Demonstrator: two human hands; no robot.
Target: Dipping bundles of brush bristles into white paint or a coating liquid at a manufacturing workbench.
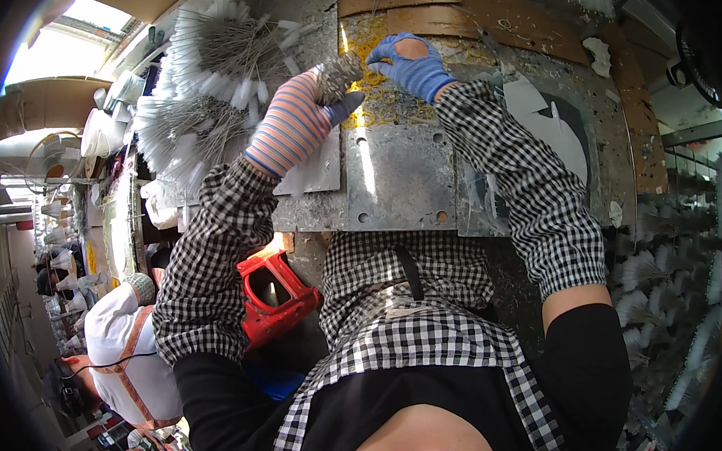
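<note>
My left hand, in a striped orange and blue-grey glove, is closed round a grey, speckled bundle that looks like thin metal pieces packed together. Its thumb points right along the near side. Just to the right, my right hand, in a blue glove with bare skin showing through a hole, has its fingers bent into a pinch. What they hold, if anything, is too small to make out. Small yellow rings lie scattered on the worktop under and between my hands. A grey metal plate with corner holes lies nearer me.
Bundles of thin wires with white tufted ends heap up on the left of the worktop. Brown cardboard lines the far side. A red plastic stool stands below the front edge. Another person is at lower left.
</note>
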